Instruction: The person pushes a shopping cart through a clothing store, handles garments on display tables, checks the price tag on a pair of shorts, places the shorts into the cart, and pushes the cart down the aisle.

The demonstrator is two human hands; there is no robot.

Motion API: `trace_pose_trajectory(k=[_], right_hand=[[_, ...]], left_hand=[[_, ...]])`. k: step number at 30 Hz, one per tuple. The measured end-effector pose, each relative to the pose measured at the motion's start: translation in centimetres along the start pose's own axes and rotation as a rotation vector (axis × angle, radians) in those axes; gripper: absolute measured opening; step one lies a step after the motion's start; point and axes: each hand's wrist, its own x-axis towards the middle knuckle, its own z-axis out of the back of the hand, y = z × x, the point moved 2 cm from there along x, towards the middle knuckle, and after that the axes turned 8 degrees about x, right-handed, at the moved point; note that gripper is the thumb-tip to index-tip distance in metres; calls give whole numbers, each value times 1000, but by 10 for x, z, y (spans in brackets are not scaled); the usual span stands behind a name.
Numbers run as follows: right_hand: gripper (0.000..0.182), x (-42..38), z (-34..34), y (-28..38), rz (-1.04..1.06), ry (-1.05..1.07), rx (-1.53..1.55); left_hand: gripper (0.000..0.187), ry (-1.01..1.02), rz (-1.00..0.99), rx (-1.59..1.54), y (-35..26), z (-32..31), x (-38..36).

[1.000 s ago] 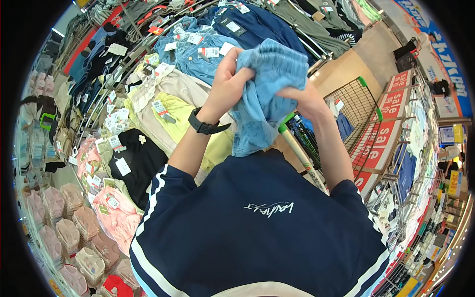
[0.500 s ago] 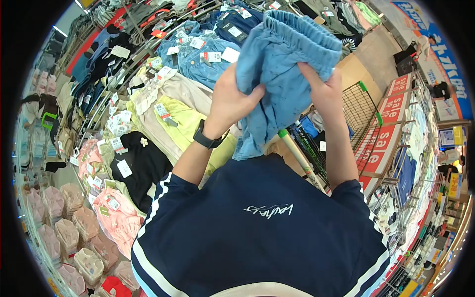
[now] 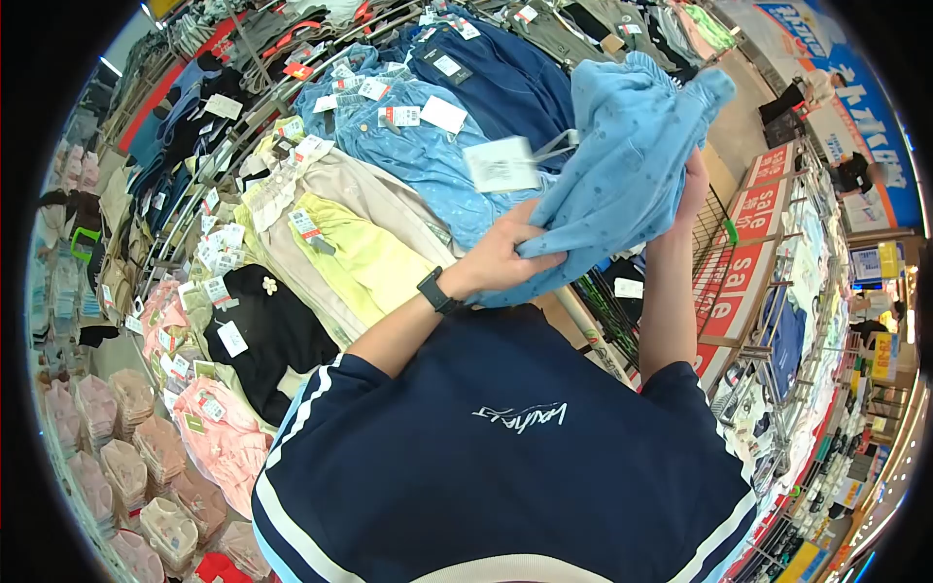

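Note:
Light blue elastic-waist pants with small dark specks are held up between my two hands, partly bunched. My left hand pinches a lower fold of the cloth, thumb on top. Gripping the far right side near the waistband, my right hand is mostly hidden behind the fabric. From the pants' left side a white tag swings on a loop, its print blurred. Below and left lie other blue denim pants, dark blue jeans, yellow pants and a black garment with a flower.
A shopping cart with green corners stands to the right, beside a red sale sign board. Packaged pink items fill the lower left. Clothes racks line the right side.
The blue pants have turned, so the open waistband now faces up and right and the white tag shows. My left hand has moved right and down the cloth; my right hand has shifted right.

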Motion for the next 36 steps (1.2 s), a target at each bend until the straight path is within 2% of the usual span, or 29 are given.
trace_pose_trajectory(k=[3,6,7,9,10,11,12,13,15,16,17,19,22,25,27,28,29,31,34,36], right_hand=[[40,-9,3,7,8,60,22],[43,-17,-10,16,65,-9,-5],[44,-20,-18,19,93,-48,-27],[48,-23,-28,20,68,12,39],[49,-18,-32,18,62,17,80],[51,-14,-33,15,57,25,121],[45,-12,-30,16,115,-79,-28],[44,-10,-28,16,127,-61,-15],[43,-11,-25,20,151,-33,4],[41,-17,-27,22,173,-29,-45],[39,-22,-30,25,185,-26,-92],[37,-31,-36,28,199,-16,-168],[35,-35,-41,28,220,-23,-230],[33,-29,-40,35,257,-60,-263],[32,-30,-41,41,295,-103,-321],[31,-33,-44,43,319,-127,-366],[31,-34,-45,46,343,-147,-410],[29,-36,-49,53,396,-205,-510],[28,-37,-49,60,460,-303,-683],[26,-41,-50,61,496,-366,-813]], left_hand=[[16,99,61,-46,4,-1,-4],[13,-1,6,87,0,42,2],[17,-98,-75,33,7,59,4],[25,23,269,-274,-12,84,14],[38,148,142,-110,-4,74,17],[49,236,162,-46,-10,58,18],[52,199,82,4,-5,39,14],[55,162,-2,52,-1,21,9],[52,17,301,260,-28,-2,-8],[40,-23,328,295,-48,-10,-15],[31,101,169,411,-57,-14,-26],[30,188,164,378,-74,-22,-43],[36,409,224,349,-60,-34,-52],[34,283,185,197,-34,-44,-50],[31,144,130,246,-6,-42,-40],[27,24,95,209,16,-42,-34],[19,-12,130,191,20,-32,-22],[16,-109,-59,356,31,-16,-6],[19,154,-210,-49,48,-6,9],[21,381,-120,-172,57,-22,12]])
